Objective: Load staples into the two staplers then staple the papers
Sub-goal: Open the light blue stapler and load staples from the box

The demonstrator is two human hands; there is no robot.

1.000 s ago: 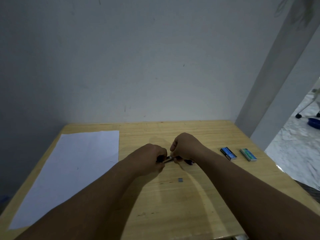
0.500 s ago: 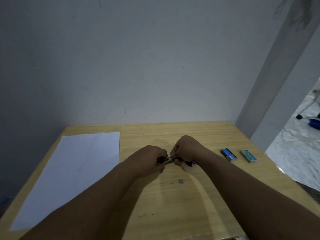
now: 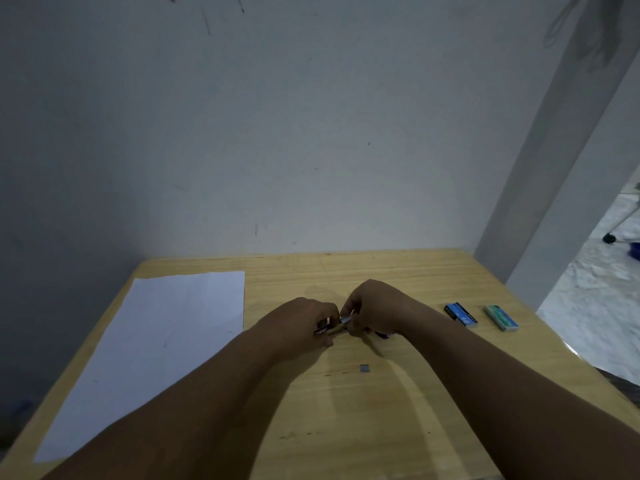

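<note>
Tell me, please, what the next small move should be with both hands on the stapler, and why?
Probably finish seating the staples and close the stapler. Both the left hand and the right hand are shut around it at mid-table, its metal part showing between them. The paper lies untouched to the left, the blue box and green box to the right, so stapling likely comes later.
</note>
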